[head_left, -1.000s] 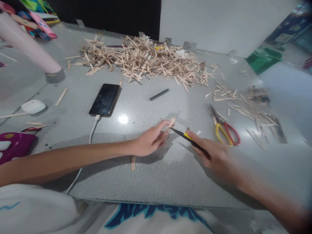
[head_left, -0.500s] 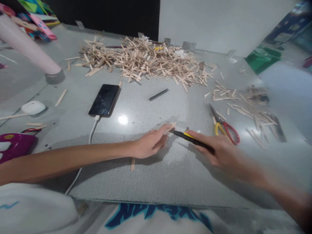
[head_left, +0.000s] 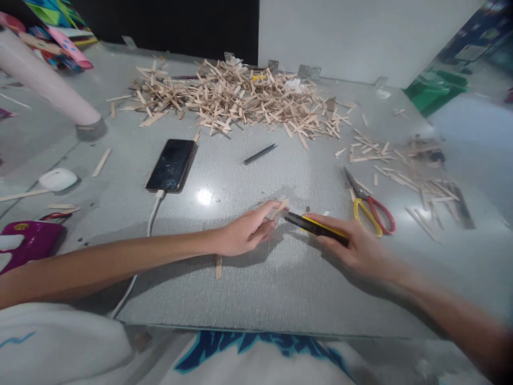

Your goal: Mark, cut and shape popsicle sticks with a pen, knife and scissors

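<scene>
My left hand [head_left: 244, 231] pinches a small piece of flat wooden stick [head_left: 282, 205] just above the tabletop. From the right, my right hand [head_left: 356, 246] is wrapped round a black and yellow utility knife [head_left: 315, 226]. The knife's tip points left and lies close to the stick piece; whether the blade touches it I cannot tell. Another wooden stick [head_left: 218, 267] lies on the table below my left wrist. Scissors [head_left: 368, 208] with one yellow and one red handle rest to the right, beyond my right hand.
A heap of cut wooden sticks [head_left: 240, 99] spreads along the back. A dark pen-like rod [head_left: 260, 154] lies mid-table. Left are a phone [head_left: 171, 164] on a white cable [head_left: 152, 214], a white case [head_left: 58, 179] and a purple device [head_left: 34, 243]. Loose sticks [head_left: 425, 184] lie at right.
The knife has turned slightly, so more of its yellow side shows, and its tip sits a little lower and further right. My left hand still pinches the stick piece.
</scene>
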### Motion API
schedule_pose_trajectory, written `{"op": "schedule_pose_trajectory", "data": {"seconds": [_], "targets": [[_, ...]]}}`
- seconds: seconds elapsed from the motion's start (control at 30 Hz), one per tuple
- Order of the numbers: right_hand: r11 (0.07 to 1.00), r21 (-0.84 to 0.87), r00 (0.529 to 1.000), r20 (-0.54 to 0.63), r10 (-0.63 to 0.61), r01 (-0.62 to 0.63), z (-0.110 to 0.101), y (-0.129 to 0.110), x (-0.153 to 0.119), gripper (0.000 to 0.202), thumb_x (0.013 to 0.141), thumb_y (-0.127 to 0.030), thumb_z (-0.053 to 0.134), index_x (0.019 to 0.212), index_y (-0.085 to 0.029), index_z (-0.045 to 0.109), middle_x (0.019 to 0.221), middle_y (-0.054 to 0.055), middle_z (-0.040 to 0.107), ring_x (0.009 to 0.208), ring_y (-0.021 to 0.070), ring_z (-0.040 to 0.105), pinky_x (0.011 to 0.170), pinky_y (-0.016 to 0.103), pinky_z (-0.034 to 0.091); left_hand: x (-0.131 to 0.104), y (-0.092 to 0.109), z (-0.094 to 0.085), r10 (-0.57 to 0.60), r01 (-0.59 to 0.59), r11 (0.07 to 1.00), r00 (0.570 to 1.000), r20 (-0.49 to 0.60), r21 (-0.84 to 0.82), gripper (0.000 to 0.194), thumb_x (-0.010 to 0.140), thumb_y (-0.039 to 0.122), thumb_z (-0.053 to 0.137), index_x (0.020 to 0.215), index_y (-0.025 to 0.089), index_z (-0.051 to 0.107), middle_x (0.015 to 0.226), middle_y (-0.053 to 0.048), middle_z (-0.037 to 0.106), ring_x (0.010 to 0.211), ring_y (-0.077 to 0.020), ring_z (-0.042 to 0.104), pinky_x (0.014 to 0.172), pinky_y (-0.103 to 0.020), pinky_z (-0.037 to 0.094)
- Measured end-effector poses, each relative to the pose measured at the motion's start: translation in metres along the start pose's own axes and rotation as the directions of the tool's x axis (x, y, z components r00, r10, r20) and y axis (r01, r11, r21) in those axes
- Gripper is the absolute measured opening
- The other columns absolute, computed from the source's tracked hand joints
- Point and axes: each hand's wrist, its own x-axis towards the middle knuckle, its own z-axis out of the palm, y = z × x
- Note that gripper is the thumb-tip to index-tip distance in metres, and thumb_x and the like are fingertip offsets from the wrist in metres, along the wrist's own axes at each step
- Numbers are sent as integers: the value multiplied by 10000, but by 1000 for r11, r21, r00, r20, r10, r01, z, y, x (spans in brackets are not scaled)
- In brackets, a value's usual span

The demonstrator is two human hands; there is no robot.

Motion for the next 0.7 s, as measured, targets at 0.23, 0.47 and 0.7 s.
{"op": "schedule_pose_trajectory", "data": {"seconds": [0.23,0.47,0.7], "targets": [[935,336,993,59,103,-117,12,12,2,531,1084,-480,686,1531,-193,717,834,47,781,739,203,740,625,293,602,1,1,-1,13,-14,999,1000,-14,-51,339,1199,258,362,1530,186,342,693,84,449,576,-117,415,587,-241,377],[974,222,997,-49,58,-46,10,7,5,527,1094,-493,652,1523,-192,711,1062,103,832,943,269,792,757,358,652,3,2,1,-36,30,997,996,-84,-75,352,1208,366,363,1519,203,378,719,70,480,600,-128,442,588,-244,393],[892,-443,992,-116,40,-87,6,-1,-4,633,1180,-380,383,1797,-270,298,1363,168,754,1112,310,772,971,508,637,8,18,-5,-137,61,969,939,-316,-240,386,1172,557,470,1206,197,607,648,95,369,542,-101,310,520,-226,291]]}}
